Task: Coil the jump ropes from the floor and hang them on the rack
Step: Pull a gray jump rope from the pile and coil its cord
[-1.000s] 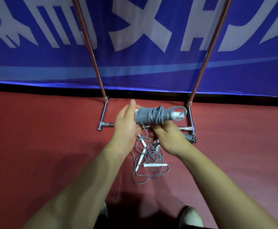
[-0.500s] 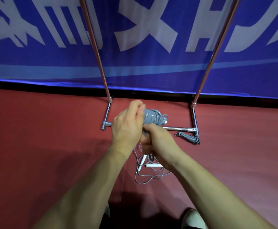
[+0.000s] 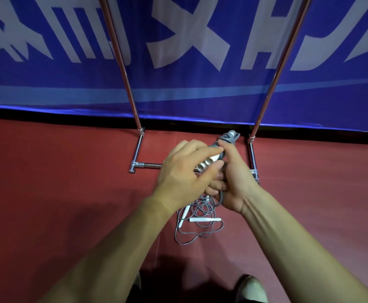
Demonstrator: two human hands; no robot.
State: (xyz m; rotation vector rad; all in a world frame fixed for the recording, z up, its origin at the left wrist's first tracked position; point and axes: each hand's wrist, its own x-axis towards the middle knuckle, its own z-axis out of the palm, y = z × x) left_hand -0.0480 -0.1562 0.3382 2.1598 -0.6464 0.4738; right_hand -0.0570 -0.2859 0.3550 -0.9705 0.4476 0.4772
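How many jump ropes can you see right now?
2. One coiled rope is held between the left hand and the right hand. One loose rope lies tangled on the floor just below them. Another may be hidden behind the hands.

Grey jump ropes [image 3: 200,224], red floor [image 3: 58,182], blue white-lettered banner [image 3: 178,84].

Two bare hands are showing, left hand [image 3: 183,178] and right hand [image 3: 235,178], both gripping one wound grey jump rope bundle [image 3: 228,138]. One loose tangle of thin grey cord [image 3: 198,235] is lying on the red floor [image 3: 58,193]. Two slim white plastic handles [image 3: 204,219] are showing in it; how many ropes are making it up is unclear. One chrome tube rack [image 3: 125,73] is standing on two slanting uprights. One blue banner with white characters [image 3: 178,88] is hanging behind. One pale shoe toe [image 3: 251,287] is showing plainly.
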